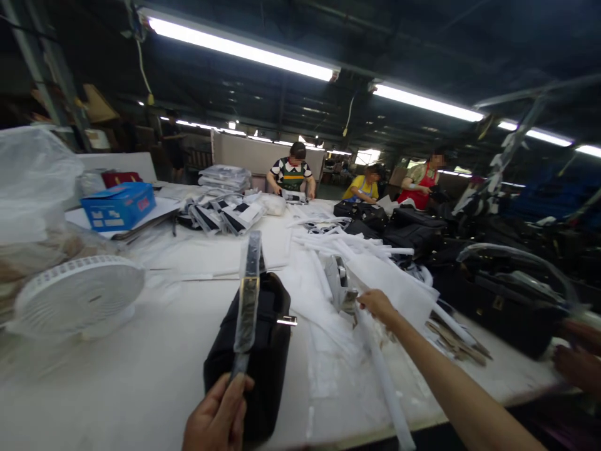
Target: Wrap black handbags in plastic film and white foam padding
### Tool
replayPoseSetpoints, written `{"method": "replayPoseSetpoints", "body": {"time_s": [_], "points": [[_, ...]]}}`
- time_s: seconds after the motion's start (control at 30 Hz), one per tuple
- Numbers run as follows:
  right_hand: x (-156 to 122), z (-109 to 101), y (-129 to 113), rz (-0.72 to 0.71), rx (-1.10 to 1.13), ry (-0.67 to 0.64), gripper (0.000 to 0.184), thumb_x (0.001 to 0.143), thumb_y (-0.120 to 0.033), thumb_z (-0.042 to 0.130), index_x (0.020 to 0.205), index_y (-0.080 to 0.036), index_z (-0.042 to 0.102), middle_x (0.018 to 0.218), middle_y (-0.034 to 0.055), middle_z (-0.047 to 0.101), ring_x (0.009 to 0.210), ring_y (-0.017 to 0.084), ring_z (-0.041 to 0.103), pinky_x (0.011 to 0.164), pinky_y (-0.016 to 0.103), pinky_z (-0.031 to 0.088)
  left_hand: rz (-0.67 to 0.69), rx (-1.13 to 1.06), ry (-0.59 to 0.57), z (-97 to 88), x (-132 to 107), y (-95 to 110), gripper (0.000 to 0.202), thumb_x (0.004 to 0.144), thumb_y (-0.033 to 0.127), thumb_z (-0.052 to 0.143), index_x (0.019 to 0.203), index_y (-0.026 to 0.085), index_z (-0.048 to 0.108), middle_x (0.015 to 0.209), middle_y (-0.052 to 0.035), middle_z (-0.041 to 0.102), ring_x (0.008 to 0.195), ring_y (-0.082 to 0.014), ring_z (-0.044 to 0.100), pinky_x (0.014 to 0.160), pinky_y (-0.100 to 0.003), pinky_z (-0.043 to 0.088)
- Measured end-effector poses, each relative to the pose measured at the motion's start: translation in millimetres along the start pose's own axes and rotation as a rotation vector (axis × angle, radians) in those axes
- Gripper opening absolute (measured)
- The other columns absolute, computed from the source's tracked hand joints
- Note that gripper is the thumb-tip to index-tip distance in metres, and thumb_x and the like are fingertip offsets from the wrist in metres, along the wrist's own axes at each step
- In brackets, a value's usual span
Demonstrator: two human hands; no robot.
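Note:
A black handbag [267, 357] with a gold-coloured clasp stands on the white table in front of me. Its strap [247, 300], wrapped in clear plastic and fitted with a buckle, rises in an arch above the bag. My left hand [220, 410] pinches the near lower end of this strap. Stretched out to the right, my right hand [375, 304] has its fingers closed at the edge of a grey tape dispenser [337, 282]. What those fingertips hold is too small to make out. White foam strips and thin white sheets [323, 319] lie around the dispenser.
On the left are a white fan [84, 297] and a blue box [118, 207]. Wrapped pieces [225, 213] lie piled farther back. A large black bag [498, 300] stands right, near another person's hands [577, 357]. Several people work across the table.

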State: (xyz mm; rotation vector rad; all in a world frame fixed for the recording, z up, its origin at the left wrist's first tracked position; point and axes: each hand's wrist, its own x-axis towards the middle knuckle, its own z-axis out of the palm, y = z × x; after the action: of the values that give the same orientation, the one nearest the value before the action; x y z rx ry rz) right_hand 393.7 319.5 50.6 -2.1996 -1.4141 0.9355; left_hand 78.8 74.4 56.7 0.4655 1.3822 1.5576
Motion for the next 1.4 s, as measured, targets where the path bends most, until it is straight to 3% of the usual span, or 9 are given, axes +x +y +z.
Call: {"method": "replayPoseSetpoints", "body": {"time_s": [0.13,0.23,0.33,0.43,0.5,0.63,0.87,1.27,1.4], "points": [[-14,-6,-6,-0.042,-0.088,-0.029,0.02,0.092,-0.031,0.062,0.086,-0.012,0.063,0.079,0.0009,0.063,0.063,0.011,0.058,0.058,0.025,0.049,-0.041,-0.006,-0.092,-0.5,-8,10,0.053,0.06,0.065,0.075,0.074,0.016,0.06,0.044,0.011,0.034,0.031,-0.0024,0.024,0.03,-0.013,0.017],[-33,-11,-10,-0.139,-0.031,-0.049,0.033,0.092,-0.028,0.053,0.063,-0.015,0.058,0.058,0.0017,0.057,0.044,0.01,0.043,0.047,0.025,0.034,-0.044,-0.013,-0.137,-4.2,-6,10,0.052,0.065,0.066,0.07,0.073,0.017,0.057,0.044,0.0116,0.032,0.032,-0.0021,0.02,0.031,-0.014,0.013],[-74,-10,-26,-0.267,0.08,-0.131,0.028,0.085,-0.036,0.055,0.064,-0.018,0.058,0.059,0.0031,0.059,0.043,0.009,0.037,0.045,0.027,0.026,-0.026,-0.006,-0.164,-7.9,-3,4,0.051,0.068,0.066,0.068,0.073,0.017,0.056,0.045,0.0117,0.03,0.035,-0.0024,0.018,0.034,-0.014,0.012],[-145,9,-55,-0.415,0.217,-0.475,0.029,0.07,-0.045,0.07,0.075,-0.018,0.061,0.06,0.0004,0.06,0.045,0.008,0.036,0.044,0.023,0.022,0.027,0.038,-0.189,-9.9,-1,-4,0.048,0.074,0.064,0.064,0.074,0.017,0.055,0.046,0.0114,0.028,0.039,-0.0036,0.019,0.037,-0.015,0.014],[-196,31,-75,-0.499,0.239,-0.662,0.03,0.07,-0.047,0.07,0.075,-0.018,0.061,0.057,-0.0003,0.06,0.045,0.008,0.037,0.044,0.022,0.023,0.071,0.085,-0.212,-10.8,-1,-7,0.045,0.078,0.061,0.061,0.074,0.017,0.055,0.047,0.011,0.028,0.041,-0.0047,0.021,0.039,-0.016,0.016],[-254,74,-100,-0.628,0.245,-0.722,0.027,0.074,-0.042,0.067,0.068,-0.017,0.057,0.052,-0.0024,0.057,0.047,0.008,0.042,0.047,0.021,0.029,0.166,0.158,-0.195,-14.1,-4,-8,0.042,0.083,0.056,0.059,0.068,0.019,0.047,0.052,0.0092,0.029,0.047,-0.0067,0.024,0.043,-0.019,0.021],[-243,108,-98,-0.556,0.297,-0.579,0.029,0.073,-0.04,0.067,0.062,-0.019,0.049,0.048,-0.006,0.049,0.043,0.007,0.038,0.043,0.021,0.027,0.269,0.31,-0.185,-21.7,-7,-4,0.038,0.089,0.051,0.053,0.074,0.017,0.059,0.059,0.0059,0.037,0.054,-0.0095,0.032,0.05,-0.022,0.027],[-236,118,-101,-0.529,0.269,-0.517,0.03,0.066,-0.037,0.071,0.059,-0.019,0.048,0.052,-0.0059,0.045,0.048,0.008,0.038,0.045,0.022,0.029,0.277,0.294,-0.236,-23.7,-6,-7,0.038,0.091,0.051,0.05,0.073,0.017,0.056,0.058,0.0056,0.036,0.054,-0.0093,0.032,0.05,-0.021,0.027],[-234,112,-93,-0.513,0.264,-0.588,0.028,0.068,-0.039,0.069,0.063,-0.018,0.052,0.052,-0.0047,0.049,0.047,0.007,0.038,0.043,0.021,0.025,0.21,0.166,-0.26,-22.0,-3,-10,0.045,0.088,0.059,0.052,0.071,0.017,0.054,0.052,0.0078,0.032,0.046,-0.0064,0.026,0.043,-0.019,0.021]]}}
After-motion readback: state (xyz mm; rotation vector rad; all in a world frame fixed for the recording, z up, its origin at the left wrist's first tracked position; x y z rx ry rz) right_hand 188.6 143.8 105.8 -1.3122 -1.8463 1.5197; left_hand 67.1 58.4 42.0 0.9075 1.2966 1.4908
